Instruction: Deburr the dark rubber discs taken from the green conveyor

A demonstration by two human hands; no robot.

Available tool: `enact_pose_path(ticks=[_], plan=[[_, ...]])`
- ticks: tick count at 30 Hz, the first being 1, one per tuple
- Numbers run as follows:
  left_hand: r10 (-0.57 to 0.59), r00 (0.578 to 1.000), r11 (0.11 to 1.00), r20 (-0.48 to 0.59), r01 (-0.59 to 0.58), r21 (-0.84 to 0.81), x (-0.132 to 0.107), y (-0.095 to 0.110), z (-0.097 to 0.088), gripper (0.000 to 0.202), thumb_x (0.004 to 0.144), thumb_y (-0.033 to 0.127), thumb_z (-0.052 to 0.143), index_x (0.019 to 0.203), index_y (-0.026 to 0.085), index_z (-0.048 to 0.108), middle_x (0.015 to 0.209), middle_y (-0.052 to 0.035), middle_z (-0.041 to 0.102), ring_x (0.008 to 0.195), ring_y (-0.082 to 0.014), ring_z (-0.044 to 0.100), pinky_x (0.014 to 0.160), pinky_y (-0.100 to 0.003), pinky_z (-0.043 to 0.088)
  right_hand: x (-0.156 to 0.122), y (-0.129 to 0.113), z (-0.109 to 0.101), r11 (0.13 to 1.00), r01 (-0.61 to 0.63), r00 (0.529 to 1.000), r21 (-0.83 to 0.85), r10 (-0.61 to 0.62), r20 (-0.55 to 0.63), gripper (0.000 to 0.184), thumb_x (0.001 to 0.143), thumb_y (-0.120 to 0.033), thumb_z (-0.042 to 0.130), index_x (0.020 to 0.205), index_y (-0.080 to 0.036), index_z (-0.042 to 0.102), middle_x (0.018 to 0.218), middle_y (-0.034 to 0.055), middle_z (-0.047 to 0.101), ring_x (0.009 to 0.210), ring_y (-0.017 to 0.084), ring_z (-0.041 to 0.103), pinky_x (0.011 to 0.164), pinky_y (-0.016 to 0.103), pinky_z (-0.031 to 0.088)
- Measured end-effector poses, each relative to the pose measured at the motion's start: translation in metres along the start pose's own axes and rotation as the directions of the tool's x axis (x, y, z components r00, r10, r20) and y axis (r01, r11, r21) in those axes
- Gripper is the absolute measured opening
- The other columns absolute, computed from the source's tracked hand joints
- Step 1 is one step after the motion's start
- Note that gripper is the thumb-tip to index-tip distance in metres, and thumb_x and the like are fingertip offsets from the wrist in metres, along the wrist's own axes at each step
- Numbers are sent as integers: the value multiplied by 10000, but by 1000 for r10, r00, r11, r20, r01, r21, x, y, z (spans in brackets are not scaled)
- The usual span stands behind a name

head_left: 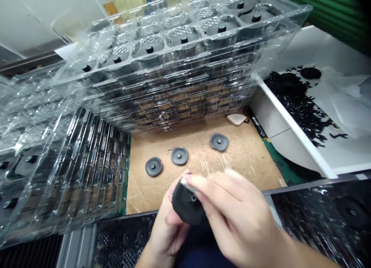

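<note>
A black rounded plastic cap (187, 204) with pale markings on its face is held up near me. My left hand (168, 225) grips the cap from the left and behind, fingers closed on its edge. Against the cap's upper right rim, my right hand (234, 210) is closed in a pinch. A thin pale sliver shows at those fingertips, too small to name. Beyond my hands, a grey cap (179, 156) with a central stud lies on the cardboard sheet (197, 130), between a second grey cap (154, 166) at left and a third grey cap (219, 142) at right.
A tall stack of clear plastic trays (185, 63) holding studded caps stands behind the cardboard. More clear trays (58, 144) rise on the left. At right, a white bin (298, 132) contains black scraps (295, 101). A black pen-like tool (256, 123) lies beside the bin.
</note>
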State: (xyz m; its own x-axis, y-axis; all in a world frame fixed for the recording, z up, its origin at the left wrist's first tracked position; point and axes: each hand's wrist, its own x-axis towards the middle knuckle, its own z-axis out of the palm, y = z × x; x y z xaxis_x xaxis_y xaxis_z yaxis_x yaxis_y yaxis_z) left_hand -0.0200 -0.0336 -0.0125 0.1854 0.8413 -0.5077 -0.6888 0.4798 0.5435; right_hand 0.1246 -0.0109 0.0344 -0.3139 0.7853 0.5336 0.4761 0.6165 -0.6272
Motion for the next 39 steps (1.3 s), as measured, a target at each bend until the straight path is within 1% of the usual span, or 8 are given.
enact_pose_path(ticks=[7,11,15,17,20,27,32,39], plan=[[116,992,993,43,-114,-36,0,3,1,542,582,417,795,1091,302,650,1144,-18,674,1055,-276,626,979,-379,463,-27,15,-6,820,-403,913,407,327,245,190,868,-153,553,980,-227,688,804,1,706,688,120,657,595,196,528],[100,995,995,19,-100,-25,-1,2,4,577,563,427,803,1100,287,645,1157,-42,673,1063,-299,622,1025,-437,418,-29,35,-11,715,-551,811,430,580,76,196,897,-258,554,1058,-306,656,1012,-26,718,829,137,687,654,188,548],[93,995,995,24,-92,-34,0,-1,7,531,592,379,802,1089,268,652,1108,-61,700,1068,-303,622,1009,-439,432,-16,20,-21,904,-379,917,197,396,-53,283,887,-197,558,1138,-315,615,1055,-18,701,849,156,669,657,228,533],[101,995,995,-27,-101,-2,0,-1,8,492,622,343,788,1088,261,652,1122,-66,696,1088,-293,612,1004,-417,439,-5,10,-21,976,-142,990,166,144,-1,303,887,-119,520,1147,-245,614,960,6,715,788,148,656,649,255,514],[149,982,988,-120,-144,51,-1,0,8,555,554,350,828,1077,270,661,1143,-54,690,1069,-266,622,964,-351,474,6,5,-18,992,-32,983,125,8,185,290,870,-48,467,1055,-160,661,779,20,699,644,136,612,569,280,469],[155,981,988,-116,-153,27,5,1,9,502,508,279,858,988,271,709,1034,-24,732,967,-181,661,847,-212,515,7,17,-7,940,-174,982,292,143,123,260,861,-65,515,1041,-169,672,885,29,713,757,131,643,662,243,494],[169,974,985,-149,-170,5,10,4,8,530,496,407,838,991,267,713,1038,-36,732,949,-204,670,829,-233,529,-34,63,11,845,-506,845,171,446,295,215,897,-247,529,1033,-240,695,932,26,717,813,149,665,690,242,530],[152,978,988,-141,-153,1,10,3,12,585,502,300,860,1059,287,683,1023,-15,727,930,-182,668,806,-213,525,-55,80,22,818,-573,807,51,553,207,235,885,-276,532,1027,-187,697,907,59,727,737,171,671,603,267,537]])
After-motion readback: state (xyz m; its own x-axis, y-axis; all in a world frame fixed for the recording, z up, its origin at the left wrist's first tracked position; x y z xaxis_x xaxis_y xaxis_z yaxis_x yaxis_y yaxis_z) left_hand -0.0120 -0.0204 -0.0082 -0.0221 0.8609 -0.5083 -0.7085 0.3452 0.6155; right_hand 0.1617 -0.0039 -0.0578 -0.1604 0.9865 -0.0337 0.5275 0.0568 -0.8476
